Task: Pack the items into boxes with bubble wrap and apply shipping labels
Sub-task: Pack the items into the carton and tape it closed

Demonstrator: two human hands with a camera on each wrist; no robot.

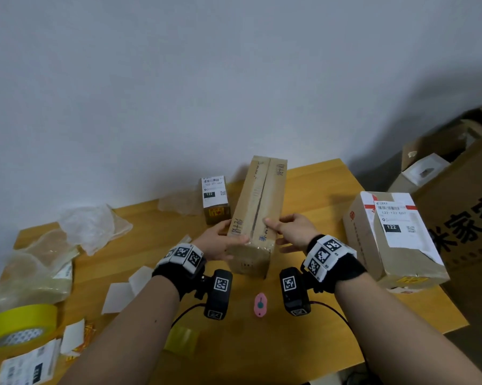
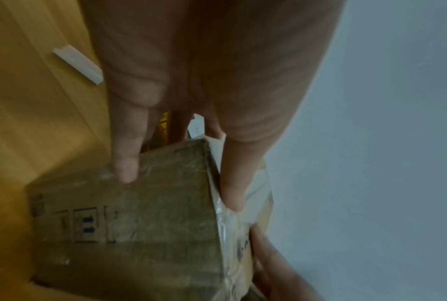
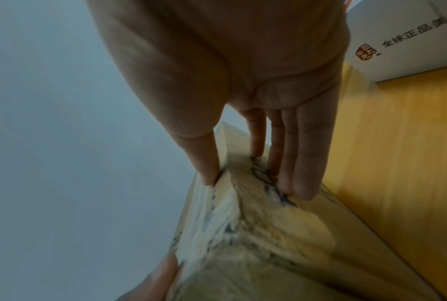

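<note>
You are holding the long box (image 1: pixel 258 215) at the middle of the table (image 1: pixel 317 315), its long axis running from 6 o'clock toward 12 o'clock, seam side up. Your left hand (image 1: pixel 220 240) is clasping its near left edge, thumb on top; your right hand (image 1: pixel 292 229) is pinching the right edge, fingers straight along the side. Gripping both sides is probably steadying it for repositioning. A labelled box (image 1: pixel 392 237) is sitting at 3 o'clock.

Three closed brown cardboard boxes on table: long one (image 1: pixel 258 215) at centre, small labelled one (image 1: pixel 215 200) left of it, larger labelled one (image 1: pixel 392 240) at right. One yellow tape roll (image 1: pixel 17 325) lower left. One pink oval cutter (image 1: pixel 260 304) lower centre. Two hands.
</note>
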